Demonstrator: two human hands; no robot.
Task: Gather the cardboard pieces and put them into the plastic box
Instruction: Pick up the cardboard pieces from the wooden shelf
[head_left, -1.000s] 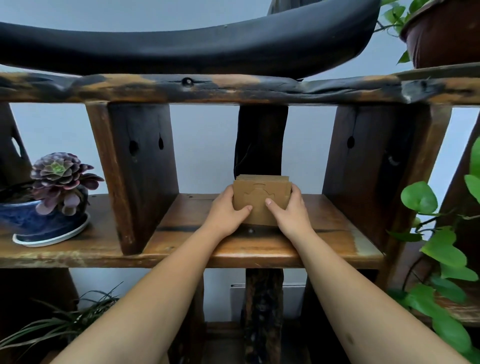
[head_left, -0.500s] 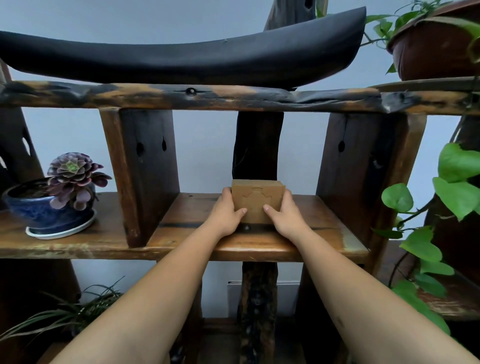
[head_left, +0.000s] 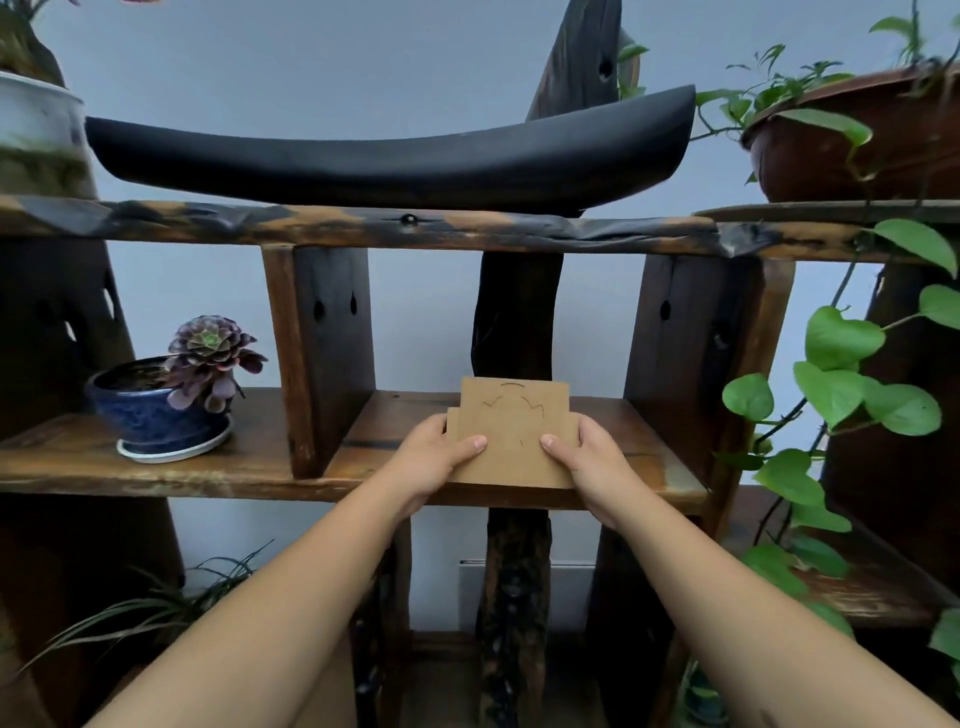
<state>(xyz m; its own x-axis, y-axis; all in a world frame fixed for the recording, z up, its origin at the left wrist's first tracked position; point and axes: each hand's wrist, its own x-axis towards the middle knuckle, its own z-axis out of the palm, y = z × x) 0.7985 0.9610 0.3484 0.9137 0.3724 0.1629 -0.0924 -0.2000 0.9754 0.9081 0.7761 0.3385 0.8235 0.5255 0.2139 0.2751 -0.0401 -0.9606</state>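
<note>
At frame centre, my left hand (head_left: 434, 457) and right hand (head_left: 589, 460) clamp the cardboard stack (head_left: 511, 436) together; gathering seems done, but no box is in view.

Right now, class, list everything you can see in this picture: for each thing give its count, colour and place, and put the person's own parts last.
cardboard pieces: a stack, exact count unclear, brown, held over the front of the middle shelf.
wooden shelf: one, dark brown, fills the view.
curved dish: one, black, on the top board.
succulent: one, purple with a green heart, in the blue pot.
blue pot: one, on a white saucer, left of the middle shelf.
brown pot: one, top right.
vine: one, green, trailing down the right side.
grass-like plant: one, green, bottom left.
left hand: one, gripping the stack's left edge.
right hand: one, gripping its right edge.
</note>
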